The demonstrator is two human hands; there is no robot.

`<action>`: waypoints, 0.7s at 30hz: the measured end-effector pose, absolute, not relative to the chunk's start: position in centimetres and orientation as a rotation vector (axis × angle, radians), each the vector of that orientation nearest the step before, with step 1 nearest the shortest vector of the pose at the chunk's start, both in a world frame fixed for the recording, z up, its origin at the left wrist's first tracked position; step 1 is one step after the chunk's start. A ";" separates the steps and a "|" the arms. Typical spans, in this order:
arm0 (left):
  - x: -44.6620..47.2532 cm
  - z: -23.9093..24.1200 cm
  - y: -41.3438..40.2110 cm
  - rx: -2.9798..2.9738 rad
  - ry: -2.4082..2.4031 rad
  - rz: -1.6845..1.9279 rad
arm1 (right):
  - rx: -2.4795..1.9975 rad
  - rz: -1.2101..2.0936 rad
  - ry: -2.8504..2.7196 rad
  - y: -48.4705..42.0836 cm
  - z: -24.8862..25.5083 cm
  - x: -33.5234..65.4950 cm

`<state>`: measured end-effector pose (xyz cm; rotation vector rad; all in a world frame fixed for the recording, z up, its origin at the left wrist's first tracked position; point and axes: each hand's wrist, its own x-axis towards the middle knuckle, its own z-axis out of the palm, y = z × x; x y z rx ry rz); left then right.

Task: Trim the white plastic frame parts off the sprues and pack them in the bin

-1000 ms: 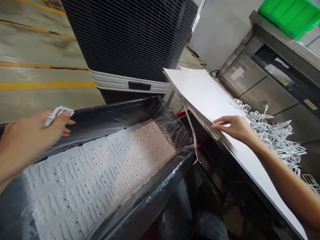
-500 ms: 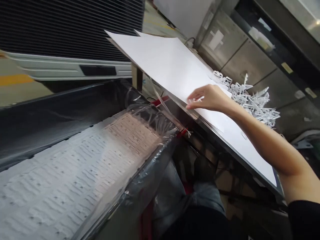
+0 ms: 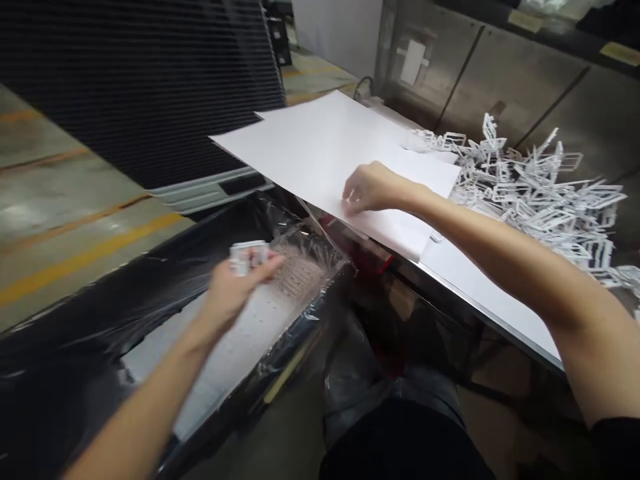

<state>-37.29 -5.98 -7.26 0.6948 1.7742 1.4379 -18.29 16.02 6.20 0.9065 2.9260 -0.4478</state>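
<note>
My left hand (image 3: 227, 287) is closed around a small stack of white plastic frames (image 3: 249, 257), held above the bin. Below it, rows of similar white parts (image 3: 235, 353) lie in the bin lined with dark plastic film (image 3: 165, 273). My right hand (image 3: 373, 188) is over the white sheet (image 3: 305, 147), close to its near edge, with thumb and fingers pinched together. Whatever sits between those fingertips is too small and hidden to make out.
A tangled heap of white plastic frames (image 3: 545, 193) lies on the right of the table, whose metal edge (image 3: 480, 303) runs toward me. Behind stand metal panels (image 3: 465, 73). A black ribbed panel (image 3: 140, 80) rises at the far left, above a floor with yellow lines (image 3: 100, 257).
My left hand has come into view over the bin, holding white frames. My right hand has shifted left along the sheet. The view has turned, showing more of the heap.
</note>
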 end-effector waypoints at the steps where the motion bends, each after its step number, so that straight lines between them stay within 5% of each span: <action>1: -34.6 -7.1 -5.3 0.696 1.688 1.467 | 0.865 -0.485 2.934 15.9 6.6 -17.6; 9: -20.2 -8.4 -2.1 0.496 1.209 1.694 | 0.615 -0.494 2.995 13.3 7.0 -4.4; 21: -15.4 -8.3 2.0 0.311 0.846 1.920 | 0.706 -0.679 3.143 14.4 3.1 -0.4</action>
